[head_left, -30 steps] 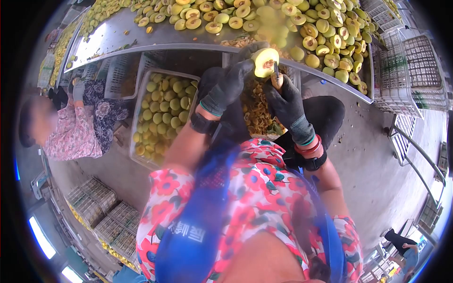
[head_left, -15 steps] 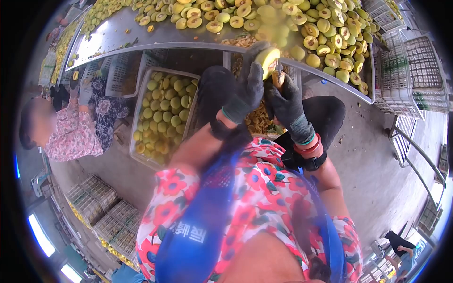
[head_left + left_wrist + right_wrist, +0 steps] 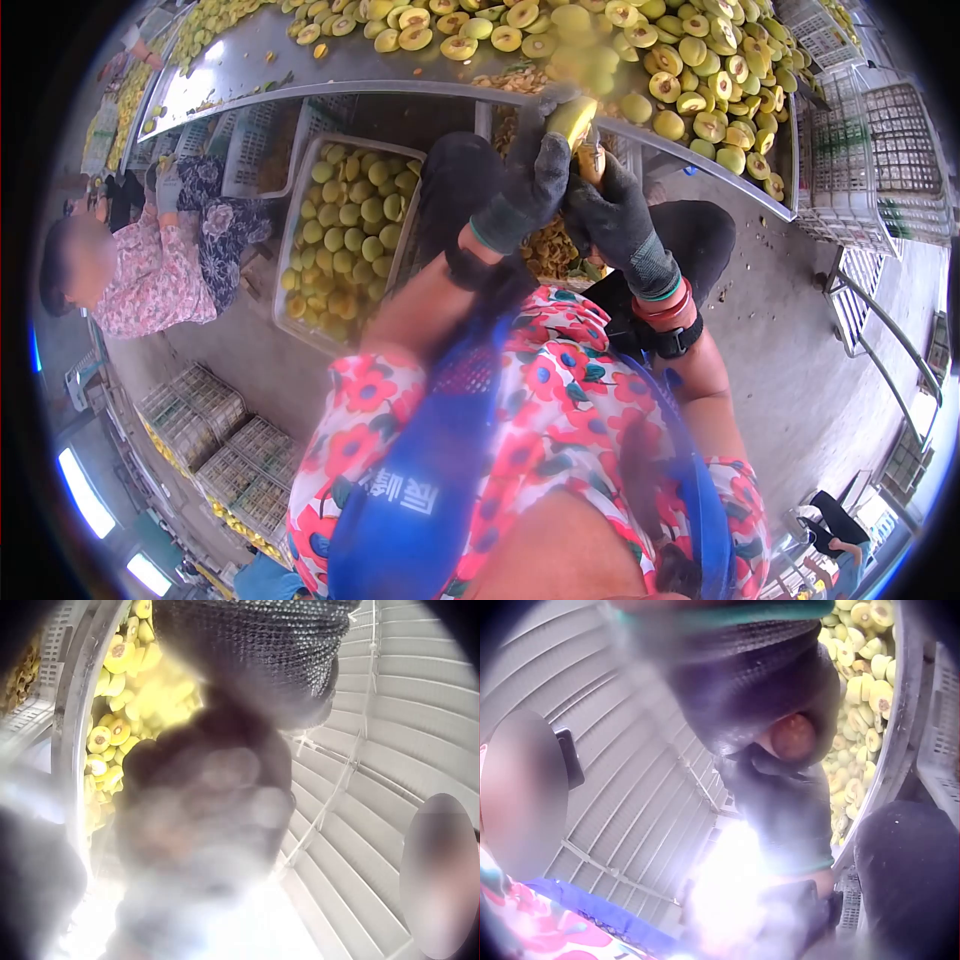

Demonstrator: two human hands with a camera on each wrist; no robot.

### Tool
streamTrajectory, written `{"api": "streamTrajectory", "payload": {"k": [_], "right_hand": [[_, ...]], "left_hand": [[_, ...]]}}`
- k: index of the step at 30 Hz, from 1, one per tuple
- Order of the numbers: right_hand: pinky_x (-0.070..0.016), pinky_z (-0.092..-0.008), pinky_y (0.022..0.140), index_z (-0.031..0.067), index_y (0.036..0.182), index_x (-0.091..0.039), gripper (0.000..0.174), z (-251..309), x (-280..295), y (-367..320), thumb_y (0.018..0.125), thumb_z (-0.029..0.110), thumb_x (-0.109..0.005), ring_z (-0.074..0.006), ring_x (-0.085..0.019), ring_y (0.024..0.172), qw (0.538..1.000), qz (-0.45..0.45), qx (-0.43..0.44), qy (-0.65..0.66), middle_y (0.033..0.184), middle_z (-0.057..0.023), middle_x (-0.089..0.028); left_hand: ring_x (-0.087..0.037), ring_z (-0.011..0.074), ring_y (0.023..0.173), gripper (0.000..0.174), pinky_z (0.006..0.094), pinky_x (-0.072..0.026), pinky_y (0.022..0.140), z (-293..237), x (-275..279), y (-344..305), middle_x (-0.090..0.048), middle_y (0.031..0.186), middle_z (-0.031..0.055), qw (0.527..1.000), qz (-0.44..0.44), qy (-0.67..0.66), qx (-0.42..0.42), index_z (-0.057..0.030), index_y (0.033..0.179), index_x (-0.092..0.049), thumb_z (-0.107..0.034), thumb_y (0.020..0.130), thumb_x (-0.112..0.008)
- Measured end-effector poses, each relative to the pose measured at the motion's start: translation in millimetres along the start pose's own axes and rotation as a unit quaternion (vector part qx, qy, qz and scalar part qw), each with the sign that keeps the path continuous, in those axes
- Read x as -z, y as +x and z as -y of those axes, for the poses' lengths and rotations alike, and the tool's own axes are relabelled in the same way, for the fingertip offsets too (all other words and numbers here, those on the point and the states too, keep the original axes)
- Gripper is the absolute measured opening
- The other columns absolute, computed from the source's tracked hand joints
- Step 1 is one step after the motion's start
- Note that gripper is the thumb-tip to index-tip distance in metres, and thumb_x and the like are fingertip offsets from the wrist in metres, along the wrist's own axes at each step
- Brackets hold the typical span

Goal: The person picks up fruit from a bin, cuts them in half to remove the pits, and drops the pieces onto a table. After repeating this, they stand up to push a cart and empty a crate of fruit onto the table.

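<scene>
My gloved left hand (image 3: pixel 528 190) holds up a halved yellow-green fruit (image 3: pixel 572 118), its pale cut side turned toward the right hand. Beside it, my gloved right hand (image 3: pixel 618 218) grips a small knife by its wooden handle (image 3: pixel 592 162); the short dark blade is up against the fruit half. In the right wrist view the round handle end (image 3: pixel 793 738) pokes out of the dark glove. Dark gloves (image 3: pixel 251 656) fill the middle of the left wrist view, where fruit and knife are hidden. Both hands are close together above my lap, at the table's front edge.
Many fruit halves (image 3: pixel 690 80) are heaped on the metal table (image 3: pixel 400 85). A white crate (image 3: pixel 415 165) of green fruit stands on the floor to the left; below my hands is a container of scraps (image 3: pixel 550 252). Stacked crates (image 3: pixel 850 160) stand right. Another person (image 3: pixel 160 270) sits left.
The left hand has turned the fruit half from facing upward to nearly edge-on, its cut side toward the knife. The right hand stays close by, tilting slightly with the knife.
</scene>
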State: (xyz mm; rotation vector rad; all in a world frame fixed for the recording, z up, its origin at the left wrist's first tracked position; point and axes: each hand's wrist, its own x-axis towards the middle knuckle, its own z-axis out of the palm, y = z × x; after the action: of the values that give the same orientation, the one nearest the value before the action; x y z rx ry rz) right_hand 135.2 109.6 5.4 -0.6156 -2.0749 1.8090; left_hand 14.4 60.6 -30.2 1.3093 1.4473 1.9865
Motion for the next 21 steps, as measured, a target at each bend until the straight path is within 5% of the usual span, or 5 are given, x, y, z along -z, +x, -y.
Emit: {"api": "streamTrajectory", "payload": {"k": [7, 13, 16, 19, 21], "right_hand": [[-0.036, -0.0211, 0.034, 0.0026, 0.114, -0.043, 0.028, 21.0, -1.6, 1.0, 0.086, 0.004, -0.046, -0.0087, -0.045, 0.042, 0.971, -0.01, -0.154, 0.186, 0.069, -0.003, -0.051], [-0.0362, -0.0213, 0.035, 0.0038, 0.109, -0.045, 0.024, -7.8, -7.8, 0.4, 0.086, 0.006, -0.049, -0.0086, -0.044, 0.042, 0.995, 0.024, 0.093, 0.032, 0.066, -0.0027, -0.048], [-0.0356, -0.0212, 0.036, 0.0046, 0.107, -0.045, 0.023, -2.5, 1.6, -3.0, 0.086, 0.009, -0.052, -0.0078, -0.043, 0.043, 0.994, 0.088, -0.022, 0.064, 0.066, -0.0016, -0.047], [-0.035, -0.0212, 0.037, 0.0042, 0.107, -0.045, 0.023, -11.6, 9.1, -8.2, 0.086, 0.012, -0.054, -0.007, -0.042, 0.044, 0.924, 0.111, -0.204, 0.303, 0.065, -0.0003, -0.046], [-0.0351, -0.0213, 0.038, 0.0037, 0.105, -0.047, 0.022, -23.0, 6.8, -10.4, 0.087, 0.012, -0.055, -0.007, -0.042, 0.044, 0.914, 0.11, -0.203, 0.333, 0.065, 0.0005, -0.046]], "left_hand": [[-0.052, 0.0222, 0.096, 0.045, 0.0327, -0.0427, 0.084, 13.0, 4.8, -7.0, -0.049, 0.112, 0.0151, 0.999, 0.034, -0.021, -0.009, 0.0008, 0.122, -0.042, -0.034, 0.094, -0.039], [-0.057, 0.0181, 0.086, 0.058, 0.0307, -0.0479, 0.076, 3.9, 2.8, -5.3, -0.056, 0.1, 0.0136, 0.999, 0.022, -0.035, 0.026, -0.0008, 0.123, -0.04, -0.05, 0.092, -0.036], [-0.05, 0.0185, 0.103, 0.039, 0.0307, -0.0415, 0.089, -5.8, 11.5, -3.7, -0.051, 0.114, 0.0118, 0.996, 0.034, -0.073, 0.031, -0.0012, 0.121, -0.043, -0.031, 0.096, -0.035], [-0.05, 0.0177, 0.105, 0.04, 0.0308, -0.0406, 0.09, -5.3, 17.5, -8.6, -0.053, 0.113, 0.0115, 0.99, 0.054, -0.1, 0.078, -0.0014, 0.12, -0.044, -0.031, 0.097, -0.033], [-0.049, 0.0188, 0.105, 0.038, 0.0312, -0.0398, 0.091, -15.7, 19.8, -8.4, -0.053, 0.113, 0.0112, 0.988, 0.07, -0.093, 0.099, -0.0014, 0.119, -0.046, -0.03, 0.097, -0.032]]}}
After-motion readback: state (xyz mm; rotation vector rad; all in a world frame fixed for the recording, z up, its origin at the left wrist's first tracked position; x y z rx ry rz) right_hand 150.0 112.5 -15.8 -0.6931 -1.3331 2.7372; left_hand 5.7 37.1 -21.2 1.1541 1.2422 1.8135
